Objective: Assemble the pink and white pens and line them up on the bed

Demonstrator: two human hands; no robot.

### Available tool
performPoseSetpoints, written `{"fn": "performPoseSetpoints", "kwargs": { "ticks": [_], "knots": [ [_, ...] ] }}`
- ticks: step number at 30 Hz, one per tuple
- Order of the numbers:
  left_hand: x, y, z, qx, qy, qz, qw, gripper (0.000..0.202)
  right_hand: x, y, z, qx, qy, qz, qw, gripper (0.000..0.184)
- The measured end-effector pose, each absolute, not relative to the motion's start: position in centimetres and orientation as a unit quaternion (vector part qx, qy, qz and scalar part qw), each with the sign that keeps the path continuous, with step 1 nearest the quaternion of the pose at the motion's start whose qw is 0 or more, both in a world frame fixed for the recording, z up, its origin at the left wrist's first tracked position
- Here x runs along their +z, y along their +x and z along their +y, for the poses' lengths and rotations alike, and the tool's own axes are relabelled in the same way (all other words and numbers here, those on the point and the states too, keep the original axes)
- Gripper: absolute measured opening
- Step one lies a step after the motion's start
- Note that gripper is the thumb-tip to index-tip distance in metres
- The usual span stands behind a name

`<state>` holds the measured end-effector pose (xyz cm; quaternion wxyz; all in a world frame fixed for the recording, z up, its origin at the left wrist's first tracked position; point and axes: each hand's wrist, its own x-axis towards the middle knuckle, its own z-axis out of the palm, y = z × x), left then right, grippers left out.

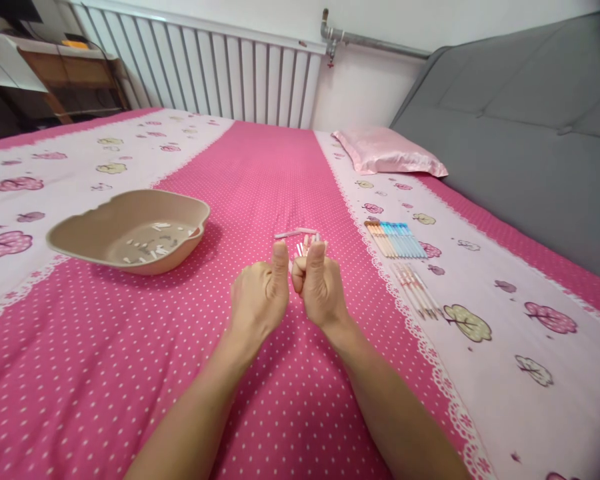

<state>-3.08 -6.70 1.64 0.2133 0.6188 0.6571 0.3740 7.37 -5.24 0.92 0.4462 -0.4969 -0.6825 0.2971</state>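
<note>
My left hand (260, 293) and my right hand (323, 283) are held side by side above the bed, both in fists with thumbs pointing up. A small gap separates them, and nothing shows in either one. Just beyond the fists lie several pink and white pen pieces (307, 241), partly hidden by my right hand. To the right, a neat row of blue and orange pens (396, 240) rests on the cover. Below that row lie several clear pens with pinkish parts (416, 290).
A beige basin (130, 230) with small white and grey pieces inside stands on the left. The polka-dot bedcover (280, 167) spreads underneath. Farther back are a pink pillow (387, 150), a grey headboard (520, 127), a white radiator (220, 67) and a wooden desk (73, 70).
</note>
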Motion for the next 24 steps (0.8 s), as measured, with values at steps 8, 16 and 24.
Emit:
{"fn": "performPoseSetpoints", "kwargs": {
  "ticks": [8, 16, 24],
  "knots": [
    [2.1, -3.1, -7.0, 0.381, 0.614, 0.653, 0.226, 0.072, 0.9, 7.1, -5.4, 0.291, -0.500, -0.683, 0.446, 0.075],
    [2.0, -2.9, -7.1, 0.387, 0.614, 0.650, 0.227, 0.072, 0.8, 7.0, -5.5, 0.297, -0.498, -0.680, 0.449, 0.075],
    [1.5, -4.2, -6.2, 0.403, 0.588, 0.664, 0.225, 0.079, 1.7, 9.0, -4.2, 0.259, -0.527, -0.665, 0.462, 0.069]
  ]
}}
